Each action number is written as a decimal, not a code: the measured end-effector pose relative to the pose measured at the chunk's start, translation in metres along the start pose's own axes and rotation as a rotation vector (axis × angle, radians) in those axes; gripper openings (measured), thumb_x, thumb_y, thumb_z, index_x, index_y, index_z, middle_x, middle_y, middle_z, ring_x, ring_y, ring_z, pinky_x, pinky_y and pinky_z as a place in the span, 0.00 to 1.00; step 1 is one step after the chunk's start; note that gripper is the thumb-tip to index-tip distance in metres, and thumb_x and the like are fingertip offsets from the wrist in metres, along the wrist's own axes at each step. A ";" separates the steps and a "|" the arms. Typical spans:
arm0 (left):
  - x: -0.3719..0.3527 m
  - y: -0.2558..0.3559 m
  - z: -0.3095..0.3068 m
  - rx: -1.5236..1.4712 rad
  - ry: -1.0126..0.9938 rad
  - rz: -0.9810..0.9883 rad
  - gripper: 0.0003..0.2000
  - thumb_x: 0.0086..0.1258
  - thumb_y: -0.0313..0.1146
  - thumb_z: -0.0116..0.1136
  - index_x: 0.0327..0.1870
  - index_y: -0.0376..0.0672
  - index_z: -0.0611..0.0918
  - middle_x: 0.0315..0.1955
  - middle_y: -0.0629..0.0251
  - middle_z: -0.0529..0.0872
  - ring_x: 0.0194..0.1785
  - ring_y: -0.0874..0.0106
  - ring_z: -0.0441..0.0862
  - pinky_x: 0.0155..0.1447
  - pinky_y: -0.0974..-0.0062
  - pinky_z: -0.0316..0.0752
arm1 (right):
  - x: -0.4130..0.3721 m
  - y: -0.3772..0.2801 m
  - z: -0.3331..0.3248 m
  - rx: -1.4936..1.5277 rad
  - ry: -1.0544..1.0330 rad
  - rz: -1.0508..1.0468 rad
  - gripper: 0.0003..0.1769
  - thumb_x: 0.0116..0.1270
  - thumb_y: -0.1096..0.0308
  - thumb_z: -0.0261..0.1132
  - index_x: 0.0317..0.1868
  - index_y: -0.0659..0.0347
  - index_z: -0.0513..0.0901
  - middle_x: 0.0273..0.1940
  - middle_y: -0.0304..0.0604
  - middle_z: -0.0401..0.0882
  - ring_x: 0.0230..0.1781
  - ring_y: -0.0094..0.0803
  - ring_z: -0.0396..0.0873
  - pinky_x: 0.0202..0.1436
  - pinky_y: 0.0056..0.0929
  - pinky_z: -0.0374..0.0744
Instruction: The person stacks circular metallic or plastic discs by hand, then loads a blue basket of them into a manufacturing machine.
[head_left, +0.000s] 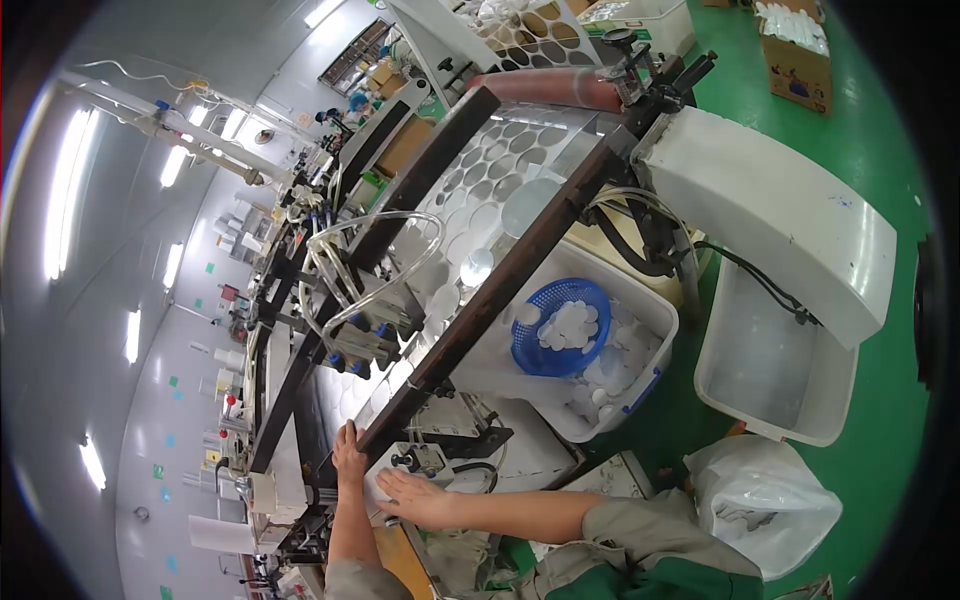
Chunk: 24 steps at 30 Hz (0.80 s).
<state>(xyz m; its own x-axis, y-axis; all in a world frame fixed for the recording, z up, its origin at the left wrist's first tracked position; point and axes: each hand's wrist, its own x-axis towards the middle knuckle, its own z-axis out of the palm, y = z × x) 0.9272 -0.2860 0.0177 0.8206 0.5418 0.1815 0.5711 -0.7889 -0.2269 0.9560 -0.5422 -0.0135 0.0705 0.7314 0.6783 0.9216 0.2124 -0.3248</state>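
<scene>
left hand (348, 455) is stretching forward, fingers lying flat and released against the low end of the long dark metal frame rail (480, 310). right hand (415, 497) is pressing palm-down, open, on the white machine panel (530, 455) beside it. the rail is climbing diagonally, edging a clear plastic sheet punched with round holes (490, 170).

The left hand (348, 455) stretches forward on a bare forearm, fingers together and pressed flat. Just beside it, the right hand (415, 495) lies palm down, fingers spread, gripping nothing.
</scene>
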 end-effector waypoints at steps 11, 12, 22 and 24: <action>0.001 -0.003 -0.001 0.004 0.017 0.031 0.25 0.68 0.35 0.48 0.67 0.53 0.63 0.62 0.63 0.66 0.65 0.58 0.64 0.64 0.58 0.62 | 0.003 0.001 -0.004 0.111 -0.050 -0.001 0.24 0.60 0.71 0.52 0.59 0.62 0.68 0.65 0.66 0.56 0.69 0.56 0.54 0.73 0.46 0.51; 0.002 -0.004 0.002 0.003 0.018 0.030 0.25 0.68 0.35 0.48 0.67 0.53 0.63 0.62 0.63 0.66 0.65 0.58 0.64 0.64 0.58 0.62 | 0.002 0.001 -0.006 0.109 -0.050 -0.002 0.24 0.60 0.71 0.52 0.59 0.62 0.68 0.65 0.66 0.56 0.69 0.56 0.54 0.73 0.46 0.51; 0.009 -0.027 0.022 0.038 0.046 0.113 0.26 0.66 0.35 0.50 0.67 0.54 0.63 0.63 0.64 0.65 0.66 0.60 0.63 0.64 0.58 0.62 | 0.002 0.001 0.005 0.138 0.009 -0.004 0.31 0.51 0.74 0.59 0.59 0.64 0.69 0.65 0.67 0.56 0.69 0.56 0.53 0.73 0.45 0.50; 0.009 -0.021 0.018 0.048 0.061 0.108 0.25 0.68 0.37 0.50 0.67 0.54 0.64 0.63 0.64 0.66 0.67 0.61 0.62 0.64 0.58 0.62 | 0.002 0.001 0.000 0.135 0.001 -0.010 0.31 0.50 0.74 0.59 0.59 0.64 0.69 0.64 0.67 0.57 0.69 0.56 0.54 0.73 0.45 0.51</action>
<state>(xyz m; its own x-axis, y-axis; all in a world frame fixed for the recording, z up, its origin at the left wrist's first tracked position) 0.9226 -0.2591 0.0066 0.8755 0.4350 0.2107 0.4811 -0.8260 -0.2937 0.9570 -0.5408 -0.0123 0.0622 0.7280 0.6828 0.8627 0.3048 -0.4035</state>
